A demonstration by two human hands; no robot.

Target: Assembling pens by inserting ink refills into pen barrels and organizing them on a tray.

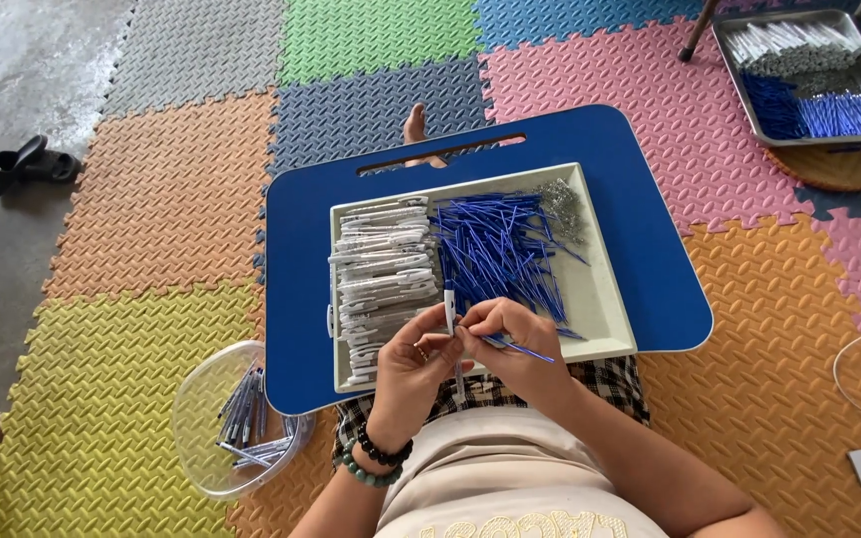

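Bright, even daylight; shadows are soft and faint. Mild glare whitens the concrete floor [12,60] at upper left. Wide-angle bending shows at the edges. Focus is sharp throughout.

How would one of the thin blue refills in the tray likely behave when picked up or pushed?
The blue refills look very thin, so probably light and slightly bendy. Being round, they would likely roll, though the tray rim contains them. Tangled in a pile, one may drag others along.
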